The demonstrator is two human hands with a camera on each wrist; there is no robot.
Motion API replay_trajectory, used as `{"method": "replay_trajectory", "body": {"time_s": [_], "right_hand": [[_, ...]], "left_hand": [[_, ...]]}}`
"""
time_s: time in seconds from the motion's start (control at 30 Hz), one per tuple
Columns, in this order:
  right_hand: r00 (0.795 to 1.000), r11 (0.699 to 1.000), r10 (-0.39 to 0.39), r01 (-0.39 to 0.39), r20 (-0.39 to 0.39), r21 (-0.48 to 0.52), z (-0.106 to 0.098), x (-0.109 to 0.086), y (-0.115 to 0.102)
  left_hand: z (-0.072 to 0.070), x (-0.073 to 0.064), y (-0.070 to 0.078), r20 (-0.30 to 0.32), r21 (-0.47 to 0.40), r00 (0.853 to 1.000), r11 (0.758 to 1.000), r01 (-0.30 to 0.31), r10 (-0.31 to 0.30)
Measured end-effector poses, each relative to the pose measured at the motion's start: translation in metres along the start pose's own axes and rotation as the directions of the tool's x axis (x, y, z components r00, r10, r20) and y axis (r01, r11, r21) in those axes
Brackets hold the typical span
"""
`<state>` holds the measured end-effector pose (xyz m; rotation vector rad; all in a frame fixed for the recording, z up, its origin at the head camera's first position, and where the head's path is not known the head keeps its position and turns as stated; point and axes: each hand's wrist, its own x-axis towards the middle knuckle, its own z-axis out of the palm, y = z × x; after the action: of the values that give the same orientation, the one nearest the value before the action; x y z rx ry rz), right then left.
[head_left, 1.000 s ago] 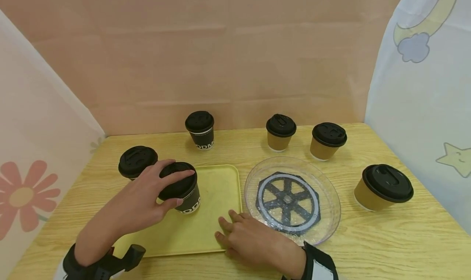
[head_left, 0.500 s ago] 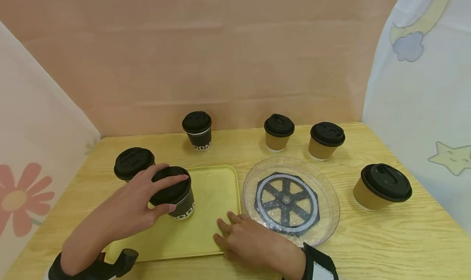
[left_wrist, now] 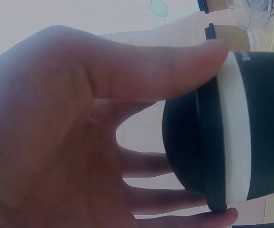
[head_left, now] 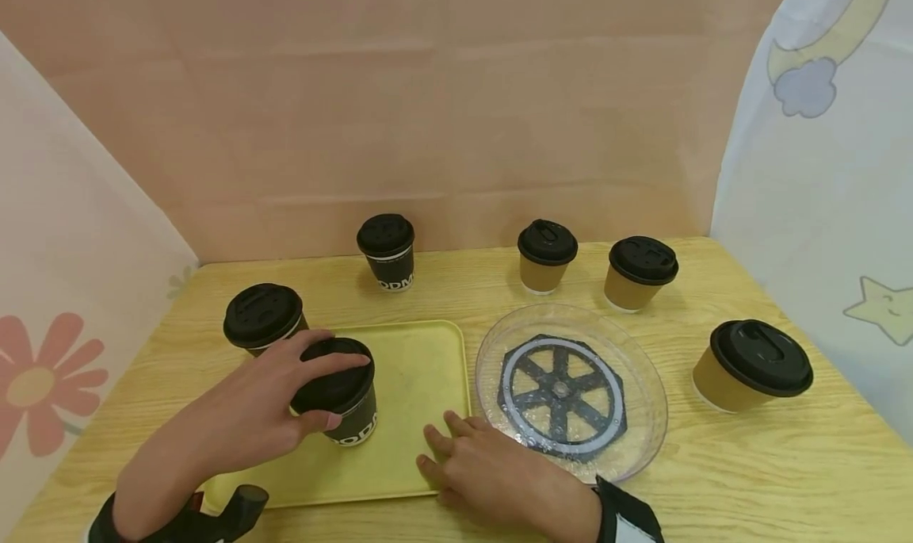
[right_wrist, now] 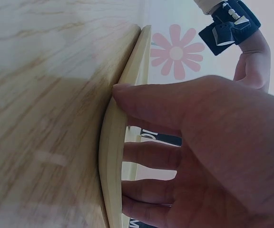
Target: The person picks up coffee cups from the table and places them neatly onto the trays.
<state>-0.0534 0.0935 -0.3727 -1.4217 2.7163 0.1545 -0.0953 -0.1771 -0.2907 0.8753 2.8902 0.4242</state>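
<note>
My left hand (head_left: 274,404) grips a black paper coffee cup (head_left: 357,420) by its black lid from above, thumb on the near side and fingers across the far side. The cup stands upright over the left part of the yellow tray (head_left: 417,369). In the left wrist view the thumb presses at the lid's edge, right by the white band of the cup (left_wrist: 270,128). At the tray's front right corner, my right hand (head_left: 492,468) holds the rim. The right wrist view has its thumb on the tray's edge (right_wrist: 111,152) and its fingers on the inner side.
Right of the tray lies a clear round plastic dish (head_left: 645,428) with a dark wheel-like pattern. Another black cup (head_left: 264,317) stands left behind the tray, one (head_left: 388,258) at the back. Brown lidded cups (head_left: 542,273), (head_left: 635,289), (head_left: 735,380) stand to the right.
My left hand has moved the cup toward me and slightly left, lower over the tray. The right hand stays at the tray corner.
</note>
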Motion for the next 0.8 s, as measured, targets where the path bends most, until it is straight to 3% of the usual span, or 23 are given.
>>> {"method": "replay_trajectory", "body": {"time_s": [0.23,0.8], "right_hand": [[1.0,1.0,0.0,0.0,0.007,-0.005,-0.0006,0.0006,-0.0005],[1.0,1.0,-0.012,0.012,-0.01,0.008,-0.0003,0.0007,0.0005]], "left_hand": [[0.0001,-0.0002,-0.0001,0.036,-0.021,0.999,1.0,0.008,-0.007],[0.0011,-0.0012,0.0044,0.051,-0.021,0.999,1.0,0.005,-0.003]]}}
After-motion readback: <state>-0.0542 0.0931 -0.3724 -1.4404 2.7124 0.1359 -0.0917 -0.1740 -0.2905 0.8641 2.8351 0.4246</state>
